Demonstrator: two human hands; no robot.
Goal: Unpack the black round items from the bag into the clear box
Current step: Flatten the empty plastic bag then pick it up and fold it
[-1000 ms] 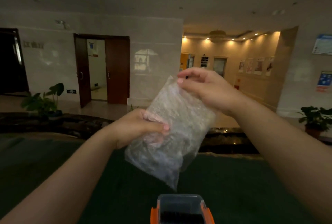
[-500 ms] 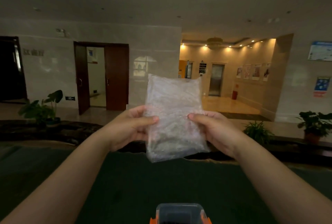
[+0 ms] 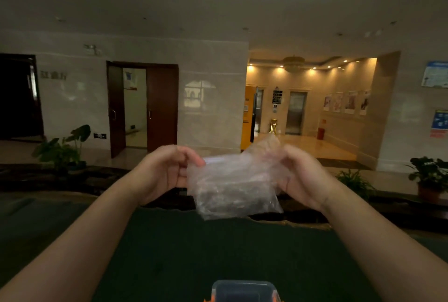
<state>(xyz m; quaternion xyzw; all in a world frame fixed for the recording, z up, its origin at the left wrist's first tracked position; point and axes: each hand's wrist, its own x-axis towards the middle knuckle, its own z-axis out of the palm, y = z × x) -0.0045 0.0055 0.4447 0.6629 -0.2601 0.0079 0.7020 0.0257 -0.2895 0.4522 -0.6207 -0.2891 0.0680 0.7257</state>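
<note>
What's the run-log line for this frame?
phase: opening bag | left hand: gripping clear plastic bag left edge | right hand: gripping right edge | bag: held above green table | clear box: near edge, below bag

Clear bag (image 3: 232,187) between both hands (image 3: 167,173)

Dim foreground, warm ceiling lights far right; bag (image 3: 234,187) blurred, perhaps by motion.

Potted plants (image 3: 63,149), wooden doors (image 3: 161,107)
</note>
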